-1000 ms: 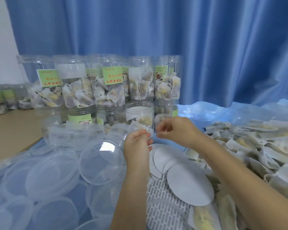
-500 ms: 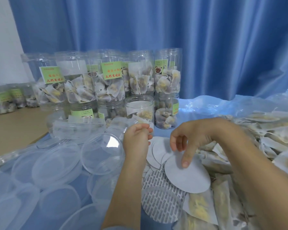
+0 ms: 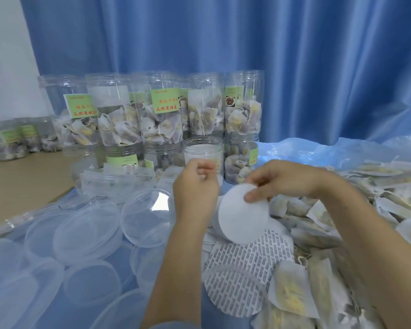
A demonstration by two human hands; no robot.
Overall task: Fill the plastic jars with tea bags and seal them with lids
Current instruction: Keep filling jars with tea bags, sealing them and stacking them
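The right hand (image 3: 280,184) pinches a white round paper liner disc (image 3: 243,217) by its upper edge, thumb on the near face, and lifts it off the printed seal discs (image 3: 249,260) lying on the blue-covered tabletop (image 3: 119,262). To do this step well, the person probably needs to peel off one disc only, keep it flat instead of creased, and carry it to the open clear plastic jar (image 3: 203,148) that stands just behind the hands in the front row. That jar holds a few tea bags low down; how full it is cannot be told. The left hand (image 3: 195,186) is raised between the disc and the jar, its fingers curled together at the tips as if pinching something small, though what lies in that grip, if anything, cannot be made out. Both forearms reach forward from the bottom edge, the right wrist bent down toward the disc. Filled labelled jars (image 3: 161,112) are stacked behind, clear plastic lids (image 3: 88,231) lie heaped to the left, and loose tea bags (image 3: 318,276) are piled to the right
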